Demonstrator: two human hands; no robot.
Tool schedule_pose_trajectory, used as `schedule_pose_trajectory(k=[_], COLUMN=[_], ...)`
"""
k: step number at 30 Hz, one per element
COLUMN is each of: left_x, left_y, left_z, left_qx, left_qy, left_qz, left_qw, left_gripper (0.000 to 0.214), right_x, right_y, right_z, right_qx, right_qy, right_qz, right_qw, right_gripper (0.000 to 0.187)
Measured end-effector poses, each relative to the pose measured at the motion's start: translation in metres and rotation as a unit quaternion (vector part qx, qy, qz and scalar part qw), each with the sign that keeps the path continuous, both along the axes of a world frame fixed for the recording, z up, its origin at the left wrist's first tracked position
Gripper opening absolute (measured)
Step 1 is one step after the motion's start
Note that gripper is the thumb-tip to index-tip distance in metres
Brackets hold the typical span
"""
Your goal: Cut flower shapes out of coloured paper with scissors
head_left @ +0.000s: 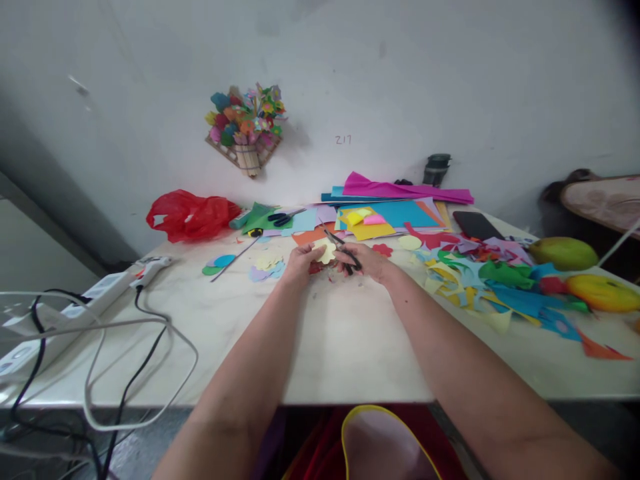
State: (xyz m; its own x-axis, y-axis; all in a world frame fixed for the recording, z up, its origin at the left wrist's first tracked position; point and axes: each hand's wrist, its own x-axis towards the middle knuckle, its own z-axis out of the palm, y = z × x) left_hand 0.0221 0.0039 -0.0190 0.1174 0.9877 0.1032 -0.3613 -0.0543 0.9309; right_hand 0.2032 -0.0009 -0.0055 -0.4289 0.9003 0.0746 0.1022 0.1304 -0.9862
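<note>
My left hand (300,259) pinches a small pale yellow paper shape (327,252) over the white table (350,340). My right hand (367,262) grips black-handled scissors (344,250), whose blades point up-left and meet the paper's edge. Both hands are closed and close together near the table's middle. Small cut paper pieces (267,263) in pale yellow, purple and blue lie just left of my left hand.
Coloured paper sheets (385,213) and scraps (495,280) cover the back and right. A red plastic bag (190,215), a second pair of scissors (283,217), a phone (477,225), mangoes (565,253), a power strip (107,287) with cables at left. A paper flower craft (247,127) hangs on the wall.
</note>
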Motion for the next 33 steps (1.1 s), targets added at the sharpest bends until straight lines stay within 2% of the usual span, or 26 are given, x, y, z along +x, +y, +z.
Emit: schedule_pose_trajectory(k=[7, 13, 21, 27, 33], left_x=[0.001, 0.005, 0.004, 0.004, 0.005], left_y=[0.000, 0.000, 0.001, 0.001, 0.001], left_z=[0.002, 0.003, 0.002, 0.001, 0.002], left_qx=[-0.031, -0.025, -0.032, -0.030, -0.038], left_qy=[-0.015, -0.050, -0.049, -0.049, -0.051], left_qz=[0.035, 0.037, 0.031, 0.037, 0.042], left_qw=[0.999, 0.998, 0.998, 0.998, 0.997], left_gripper=[0.033, 0.030, 0.024, 0.028, 0.028], right_x=[-0.001, -0.003, -0.005, -0.008, -0.009], right_y=[-0.005, -0.007, -0.009, -0.014, -0.014], right_z=[0.004, 0.006, 0.007, 0.012, 0.012], right_qx=[-0.009, -0.012, -0.016, -0.045, -0.043], right_qy=[-0.010, -0.016, -0.021, -0.005, -0.001], right_qz=[0.019, 0.020, 0.013, -0.004, -0.006], right_qw=[1.000, 1.000, 1.000, 0.999, 0.999], right_gripper=[0.029, 0.033, 0.035, 0.033, 0.033])
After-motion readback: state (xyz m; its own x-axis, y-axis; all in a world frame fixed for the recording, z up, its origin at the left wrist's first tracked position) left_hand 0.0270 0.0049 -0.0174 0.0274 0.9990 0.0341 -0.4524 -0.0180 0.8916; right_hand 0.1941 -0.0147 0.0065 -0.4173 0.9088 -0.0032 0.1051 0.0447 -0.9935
